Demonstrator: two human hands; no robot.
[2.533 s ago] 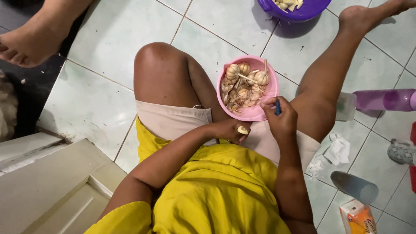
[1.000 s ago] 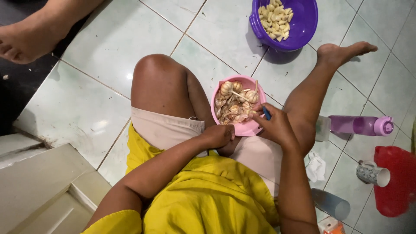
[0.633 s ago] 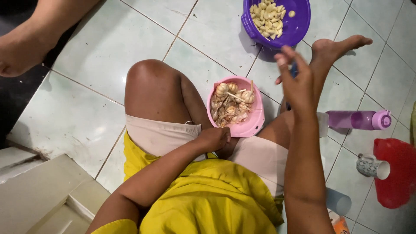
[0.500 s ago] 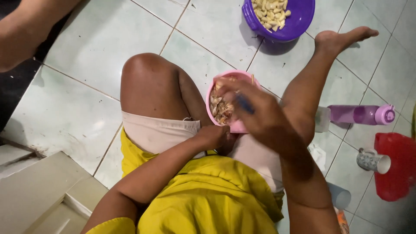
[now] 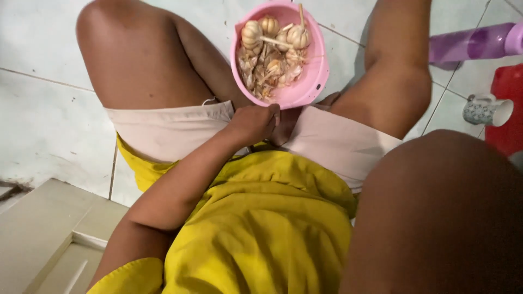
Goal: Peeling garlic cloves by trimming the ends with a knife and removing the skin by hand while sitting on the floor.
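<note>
Your left hand (image 5: 253,122) rests curled shut at frame centre, just below the pink garlic bowl (image 5: 316,76); your right hand's grip cannot be told.

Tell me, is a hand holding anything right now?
It cannot be told. The left hand is curled shut in the lap just below the pink bowl of garlic, hiding whatever is inside. The right hand is out of view.
</note>
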